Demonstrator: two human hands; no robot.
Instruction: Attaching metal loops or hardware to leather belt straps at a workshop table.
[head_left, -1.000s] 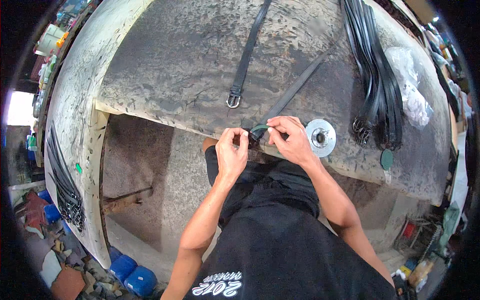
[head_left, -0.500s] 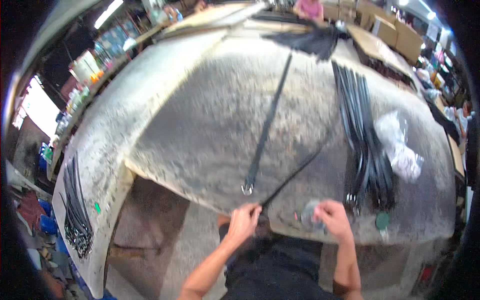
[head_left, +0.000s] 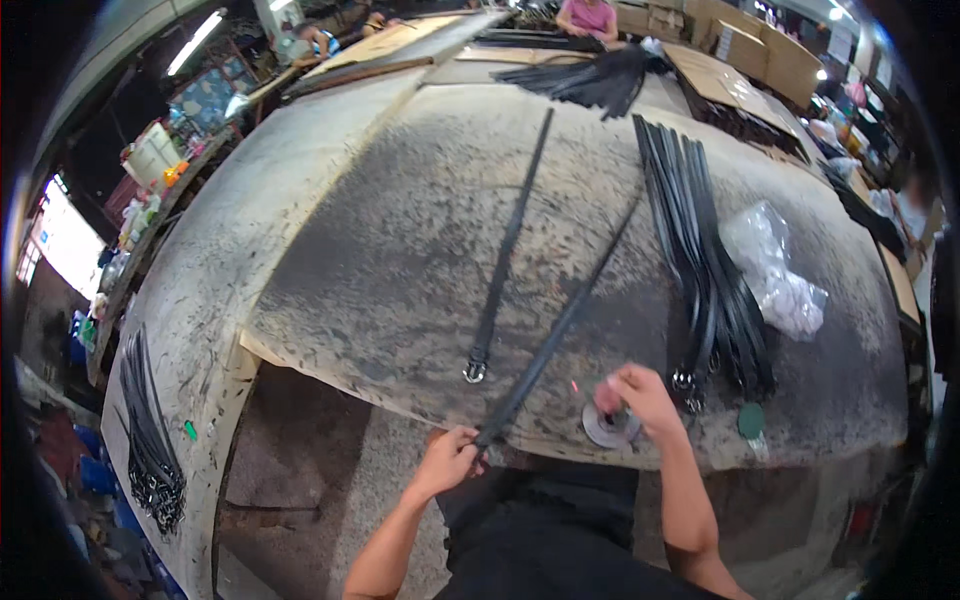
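A black belt (head_left: 560,335) runs slantwise over the table, and my left hand (head_left: 452,460) is closed round its near end at the front edge. My right hand (head_left: 642,398) has its fingers pinched together above a round, clear roll or dish (head_left: 610,428) lying near that edge. Something reddish shows at those fingertips, too small and blurred to name. To the left of the held belt, a second black belt (head_left: 505,258) lies straight, its silver buckle (head_left: 474,372) toward me.
Right of my hands lies a bundle of black belts (head_left: 700,240), beside crumpled clear plastic bags (head_left: 775,275) and a green disc (head_left: 750,420). More buckled belts (head_left: 150,440) lie on the left table wing. Dark straps (head_left: 600,80) are heaped at the far end, near a person in pink (head_left: 588,18).
My left hand has drawn the belt's near end left and toward me, and the belt now lies straighter. The right hand stays over the round item, its fingers still pinched. The whole view has shifted slightly.
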